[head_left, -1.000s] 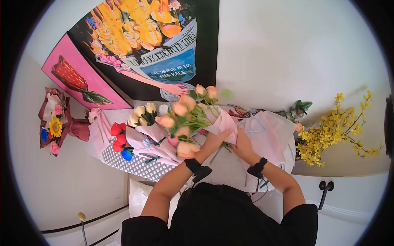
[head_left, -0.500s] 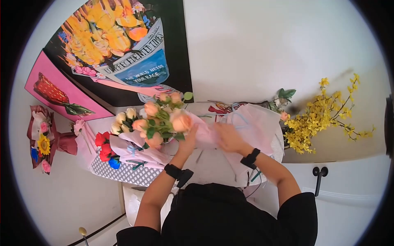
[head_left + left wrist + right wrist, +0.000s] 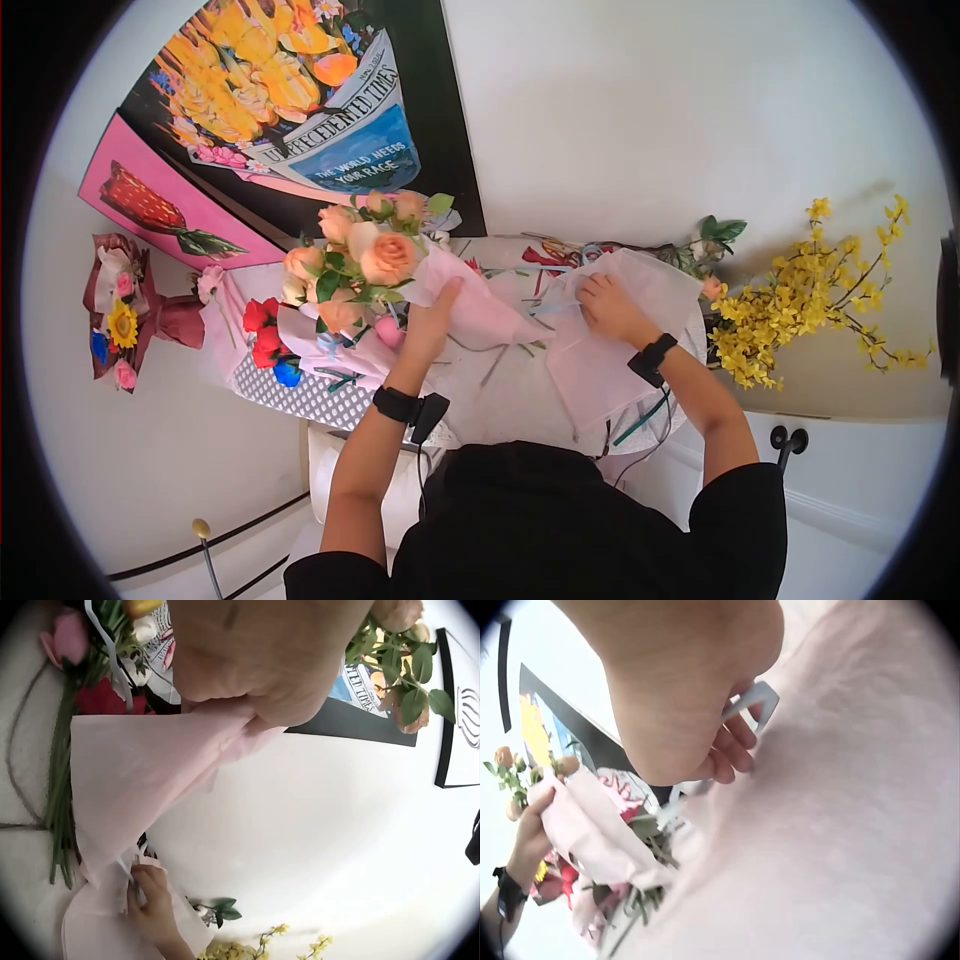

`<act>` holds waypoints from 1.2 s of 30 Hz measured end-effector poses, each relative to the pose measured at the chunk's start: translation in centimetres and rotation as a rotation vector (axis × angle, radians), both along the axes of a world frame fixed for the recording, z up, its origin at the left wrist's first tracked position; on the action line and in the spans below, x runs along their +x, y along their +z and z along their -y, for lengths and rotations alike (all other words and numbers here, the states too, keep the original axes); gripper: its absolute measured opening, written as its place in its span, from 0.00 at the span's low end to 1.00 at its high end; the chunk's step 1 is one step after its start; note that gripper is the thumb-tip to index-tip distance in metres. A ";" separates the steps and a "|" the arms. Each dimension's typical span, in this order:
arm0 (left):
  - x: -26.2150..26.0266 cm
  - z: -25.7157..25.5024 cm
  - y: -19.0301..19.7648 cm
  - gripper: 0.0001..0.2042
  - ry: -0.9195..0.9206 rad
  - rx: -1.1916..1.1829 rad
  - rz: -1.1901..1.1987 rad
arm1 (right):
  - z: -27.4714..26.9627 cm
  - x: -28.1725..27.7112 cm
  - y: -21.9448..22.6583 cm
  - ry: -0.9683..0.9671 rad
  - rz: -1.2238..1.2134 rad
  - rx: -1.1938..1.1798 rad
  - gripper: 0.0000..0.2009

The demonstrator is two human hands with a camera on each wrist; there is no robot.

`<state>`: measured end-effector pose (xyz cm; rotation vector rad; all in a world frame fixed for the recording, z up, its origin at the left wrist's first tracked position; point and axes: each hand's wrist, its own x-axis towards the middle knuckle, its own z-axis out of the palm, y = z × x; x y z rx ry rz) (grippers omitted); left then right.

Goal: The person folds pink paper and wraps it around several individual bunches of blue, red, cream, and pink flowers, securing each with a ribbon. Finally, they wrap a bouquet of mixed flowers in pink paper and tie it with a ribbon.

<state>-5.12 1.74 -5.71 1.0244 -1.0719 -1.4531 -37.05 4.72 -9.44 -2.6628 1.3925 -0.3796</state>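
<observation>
Clock centred on the pink wrap [image 3: 480, 305], 12 pointing at the wall ahead. Person in black sleeves is standing at the table [image 3: 485, 410], both hands working. Left hand [image 3: 432, 325] is gripping the pink wrap round the bouquet; the thumb is lying along the paper, most other fingers are hiding. Peach roses [image 3: 388, 258] with green leaves are sticking out of the wrap's wide end, towards 10. Cut stems [image 3: 535, 346] are poking out of the narrow end, towards 4. Bouquet is being held tilted over the table, left of the right hand.

Right hand [image 3: 612, 308] is sitting at 3, fingers curling in and holding a pale blue ribbon [image 3: 761, 696]. It is hanging over the pale pink sheet [image 3: 610, 375], which is spreading out between 3 and 4; can't tell whether fingers are touching the paper.

Around: red flowers [image 3: 265, 345] are lying between 8 and 9, blue flower [image 3: 287, 374] just beside them at 8. Yellow blossom branches [image 3: 760, 325] are standing out at 3, well apart. A sunflower bouquet [image 3: 123, 322] is showing at 9. Large flower painting [image 3: 365, 150] is leaning at 11, pink picture [image 3: 120, 195] between 9 and 10. Each wrist is wearing a black strap [image 3: 400, 405].
</observation>
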 end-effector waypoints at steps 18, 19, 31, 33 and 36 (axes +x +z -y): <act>0.1 1.9 7.6 0.15 -0.587 0.114 -0.227 | 4.9 9.2 10.0 0.250 0.189 0.620 0.12; 0.1 1.8 7.4 0.15 -0.584 0.126 -0.225 | 5.0 9.6 10.2 0.329 0.260 0.653 0.12; 0.0 2.8 6.3 0.16 -0.595 0.111 -0.209 | 5.1 10.0 11.1 0.247 0.294 1.141 0.18; -0.5 2.8 6.0 0.16 -0.593 0.080 -0.198 | 4.3 11.2 13.0 0.180 0.259 1.058 0.21; -0.7 2.7 5.9 0.16 -0.585 0.046 -0.140 | 4.0 11.7 11.8 0.068 0.250 0.964 0.24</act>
